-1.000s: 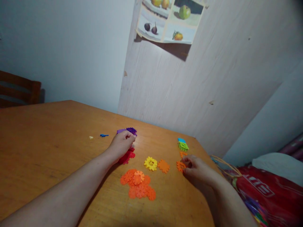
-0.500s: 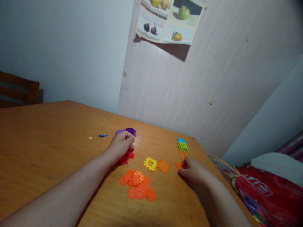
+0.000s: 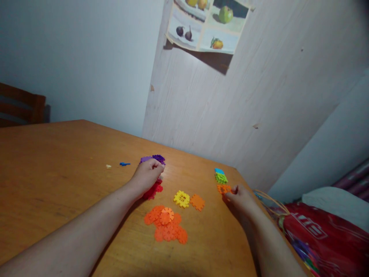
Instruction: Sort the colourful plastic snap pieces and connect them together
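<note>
My left hand [image 3: 148, 175] is closed with thumb and fingers pressed together; what it holds, if anything, is hidden. Purple disc pieces [image 3: 158, 158] lie just beyond it, and red pieces [image 3: 155, 191] lie partly under it. At the right, my right hand [image 3: 240, 198] pinches an orange notched building piece [image 3: 223, 189] with a hole in its middle. That piece is just in front of the lime green notched pieces [image 3: 221, 178] and a blue square [image 3: 219, 171]. An orange square tile [image 3: 197, 202] and a yellow windowed piece [image 3: 182, 199] lie side by side between the hands.
Orange notched discs [image 3: 168, 231] lie in a loose heap near the front of the wooden table [image 3: 57, 173]. A small blue piece [image 3: 124, 164] and a cream piece [image 3: 108, 166] are on the left. Beyond the right edge sits a red bag [image 3: 325, 231].
My right hand has moved slightly away from me with the orange piece, placing it over or against another orange piece near the green ones. The left hand has stayed put.
</note>
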The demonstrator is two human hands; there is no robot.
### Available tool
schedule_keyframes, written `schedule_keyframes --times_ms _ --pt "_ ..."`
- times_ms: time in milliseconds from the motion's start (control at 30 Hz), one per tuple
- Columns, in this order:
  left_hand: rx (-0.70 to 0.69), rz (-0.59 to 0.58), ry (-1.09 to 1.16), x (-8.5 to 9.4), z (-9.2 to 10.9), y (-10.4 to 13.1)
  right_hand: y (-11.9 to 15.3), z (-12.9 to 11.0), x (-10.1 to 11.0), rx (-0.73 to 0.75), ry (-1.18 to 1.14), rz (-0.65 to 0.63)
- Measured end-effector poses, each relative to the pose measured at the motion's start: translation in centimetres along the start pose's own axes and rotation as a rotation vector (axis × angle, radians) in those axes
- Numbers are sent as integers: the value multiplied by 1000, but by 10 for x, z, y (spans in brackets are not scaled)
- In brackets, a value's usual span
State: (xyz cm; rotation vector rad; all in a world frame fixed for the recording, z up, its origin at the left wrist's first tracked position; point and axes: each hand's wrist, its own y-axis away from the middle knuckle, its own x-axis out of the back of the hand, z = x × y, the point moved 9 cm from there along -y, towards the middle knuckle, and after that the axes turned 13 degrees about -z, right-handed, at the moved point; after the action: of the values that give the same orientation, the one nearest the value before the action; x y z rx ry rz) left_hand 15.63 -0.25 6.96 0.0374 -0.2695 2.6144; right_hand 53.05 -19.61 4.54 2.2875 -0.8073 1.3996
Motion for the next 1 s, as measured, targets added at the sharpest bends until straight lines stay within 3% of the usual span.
schedule_keyframes --times_ms 133,367,833,1000 --pt "12 1 -16 0 -1 0 -11 -2 0 -38 54 52" --pt "22 -1 -21 -1 -2 1 -16 -8 -11 -60 90 -6" --pt "22 -15 -39 -2 0 2 -15 -7 -9 -34 79 -18" --pt "-2 -5 -40 -1 -3 0 1 -33 -5 94 80 56"
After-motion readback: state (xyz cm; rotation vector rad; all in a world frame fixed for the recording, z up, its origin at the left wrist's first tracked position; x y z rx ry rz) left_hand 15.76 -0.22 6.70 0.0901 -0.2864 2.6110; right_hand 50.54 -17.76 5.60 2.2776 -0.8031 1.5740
